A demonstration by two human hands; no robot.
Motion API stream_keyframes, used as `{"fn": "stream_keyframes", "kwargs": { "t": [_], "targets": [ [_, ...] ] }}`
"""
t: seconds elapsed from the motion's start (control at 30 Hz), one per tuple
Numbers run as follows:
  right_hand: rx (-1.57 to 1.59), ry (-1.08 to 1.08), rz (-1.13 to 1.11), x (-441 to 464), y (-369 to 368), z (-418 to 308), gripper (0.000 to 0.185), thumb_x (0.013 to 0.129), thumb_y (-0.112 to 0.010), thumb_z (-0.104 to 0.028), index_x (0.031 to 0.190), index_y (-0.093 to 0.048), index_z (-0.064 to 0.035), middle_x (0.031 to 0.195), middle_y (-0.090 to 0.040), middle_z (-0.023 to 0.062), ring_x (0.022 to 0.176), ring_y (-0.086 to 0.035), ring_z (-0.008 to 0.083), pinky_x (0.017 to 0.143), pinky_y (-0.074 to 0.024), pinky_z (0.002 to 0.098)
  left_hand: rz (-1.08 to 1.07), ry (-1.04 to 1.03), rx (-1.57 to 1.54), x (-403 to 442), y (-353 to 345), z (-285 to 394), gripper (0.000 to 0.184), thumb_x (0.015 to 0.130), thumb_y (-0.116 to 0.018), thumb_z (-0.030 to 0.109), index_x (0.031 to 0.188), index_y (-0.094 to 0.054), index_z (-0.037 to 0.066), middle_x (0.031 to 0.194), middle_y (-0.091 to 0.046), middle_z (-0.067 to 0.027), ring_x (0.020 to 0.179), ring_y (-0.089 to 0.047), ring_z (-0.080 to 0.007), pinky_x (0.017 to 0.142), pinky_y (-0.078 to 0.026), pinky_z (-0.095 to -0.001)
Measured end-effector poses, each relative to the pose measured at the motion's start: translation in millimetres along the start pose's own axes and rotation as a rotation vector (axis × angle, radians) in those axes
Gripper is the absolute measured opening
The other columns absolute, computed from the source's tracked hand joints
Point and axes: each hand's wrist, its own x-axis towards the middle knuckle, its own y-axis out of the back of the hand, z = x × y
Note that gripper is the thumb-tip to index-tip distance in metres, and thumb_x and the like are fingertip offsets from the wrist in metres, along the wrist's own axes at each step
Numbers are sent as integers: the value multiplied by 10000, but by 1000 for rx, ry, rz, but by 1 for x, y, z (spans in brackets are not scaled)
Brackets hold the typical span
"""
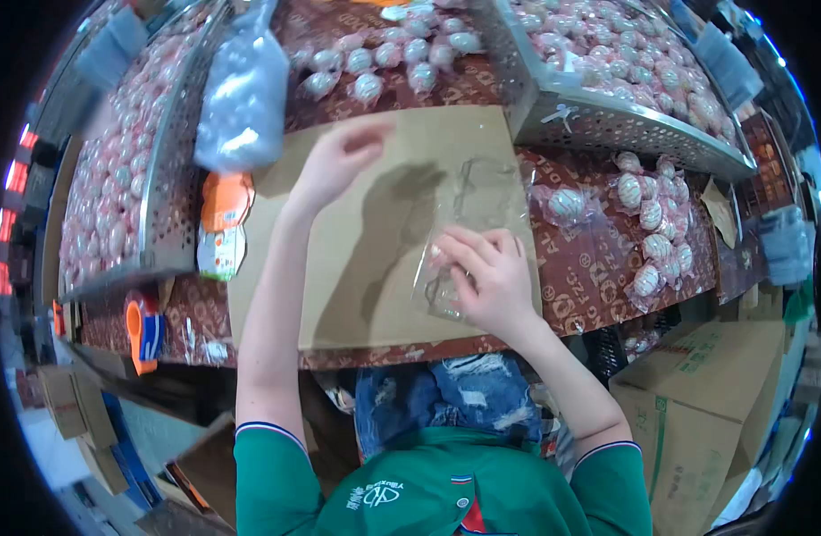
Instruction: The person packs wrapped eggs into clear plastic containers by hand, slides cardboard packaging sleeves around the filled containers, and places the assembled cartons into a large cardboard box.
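My right hand [486, 272] is over the lower part of a clear plastic bag [482, 192] on a cardboard sheet [357, 313]. Its fingers are bent and pinch the plastic near its left edge. The bag looks flat and shiny, and what may be inside is hard to make out. Above the upper left of the cardboard hovers my left hand [348, 161], slightly blurred. Its fingers point right, apart from the thumb, and nothing shows in them.
Wrapped balls fill metal trays at left [156, 179] and right [634, 121]. Loose wrapped balls [366, 61] lie at the back, others [656, 223] at right. A bundle of clear bags [241, 98], orange labels [225, 201] and an orange tape dispenser [142, 335] sit at left.
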Motion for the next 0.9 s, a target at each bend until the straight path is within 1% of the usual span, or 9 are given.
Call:
{"fn": "stream_keyframes", "kwargs": {
  "t": [0.07,0.17,0.27,0.33,0.4,0.53,0.67,0.77,0.9],
  "targets": [
    [52,-56,-13,1,-3,5,333,745,-702,-122,1074,-683,-167,1129,-679,5,936,-594,239,858,-456,383,193,-379,539,63,-1,-10,391,886,-642,181,1252,-611,47,1353,-565,-157,1141,-605,-286,973,-482,-406],
    [84,-73,47,-2,-22,13,232,769,-668,-202,999,-650,-231,1113,-639,-14,950,-546,266,854,-461,425,323,-370,1092,108,-11,-45,440,844,-680,334,1222,-630,114,1300,-547,-196,1096,-587,-395,963,-468,-477],
    [63,-81,92,6,-11,5,172,829,-661,-251,986,-646,-183,1010,-624,4,957,-532,253,864,-445,404,492,-336,1066,122,-11,-70,197,826,-629,120,1011,-637,53,1144,-590,-199,1018,-603,-385,850,-514,-466],
    [93,-62,136,9,-10,4,169,851,-660,-271,979,-646,-162,979,-614,5,944,-527,247,872,-434,399,470,-208,761,104,-4,-54,211,870,-602,126,1059,-628,34,1128,-592,-199,966,-608,-375,819,-509,-433],
    [129,-80,142,9,-10,5,181,862,-662,-282,985,-649,-150,973,-610,12,936,-524,250,878,-428,405,506,-140,171,81,11,-47,289,924,-628,161,1175,-578,26,1157,-573,-81,890,-573,-157,755,-482,-280],
    [165,-77,162,11,-15,4,178,886,-626,-276,995,-658,-139,980,-611,24,946,-517,255,887,-422,424,396,-88,-225,-65,-26,19,484,905,-673,141,1325,-448,61,1198,-552,-74,950,-595,-171,787,-510,-291],
    [160,-85,175,11,-25,3,187,910,-588,-264,1013,-674,-133,1007,-627,17,950,-516,247,890,-407,409,55,-244,350,-140,-98,13,452,754,-787,74,1157,-586,29,1198,-621,-174,1013,-647,-333,828,-543,-392],
    [196,-99,154,12,-25,3,194,914,-584,-256,1027,-683,-132,1032,-640,6,945,-520,238,889,-403,392,97,-239,390,-131,-104,35,380,743,-792,84,1083,-638,12,1168,-640,-188,1050,-631,-384,817,-544,-413],
    [184,-117,154,10,-25,-1,198,920,-577,-269,1012,-686,-132,1026,-642,15,947,-523,245,897,-405,398,38,-367,621,-134,-93,68,415,719,-748,56,1119,-648,12,1274,-589,-133,1034,-600,-329,879,-501,-413]
  ]
}}
